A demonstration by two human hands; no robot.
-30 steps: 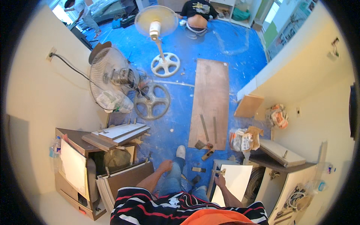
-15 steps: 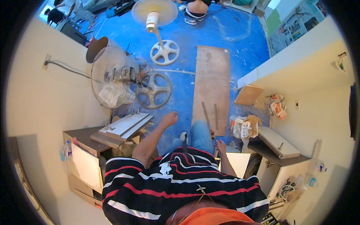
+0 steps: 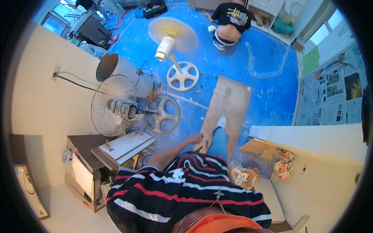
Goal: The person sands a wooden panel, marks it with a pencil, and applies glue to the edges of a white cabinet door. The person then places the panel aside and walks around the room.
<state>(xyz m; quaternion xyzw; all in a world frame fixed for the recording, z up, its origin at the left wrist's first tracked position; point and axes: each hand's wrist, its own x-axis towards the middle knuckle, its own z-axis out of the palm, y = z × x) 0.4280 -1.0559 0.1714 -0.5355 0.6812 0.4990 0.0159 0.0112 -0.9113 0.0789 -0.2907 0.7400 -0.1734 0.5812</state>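
Note:
My left hand (image 3: 197, 138) is out in front of my body with its fingers curled closed. Whatever it may hold is hidden. It hovers over the near left edge of a long brown wooden board (image 3: 232, 93) that lies on the floor. My leg in blue jeans (image 3: 218, 144) reaches onto that board, the foot in a white shoe (image 3: 222, 122). My right hand is out of sight; the striped shirt (image 3: 194, 182) fills the lower middle.
Left of me stand a grey floor fan (image 3: 116, 106), a large drum (image 3: 132, 75) and a cabinet with a white panel (image 3: 126, 147) on top. A white fan (image 3: 171, 42) stands ahead. Crumpled bags (image 3: 243, 176) lie at right. A co-worker (image 3: 231, 23) crouches farther off on blue floor sheeting (image 3: 268, 83).
I have moved forward, and my foot now shows on the board. My left hand has shifted right, closer to the board. My right hand has gone out of view.

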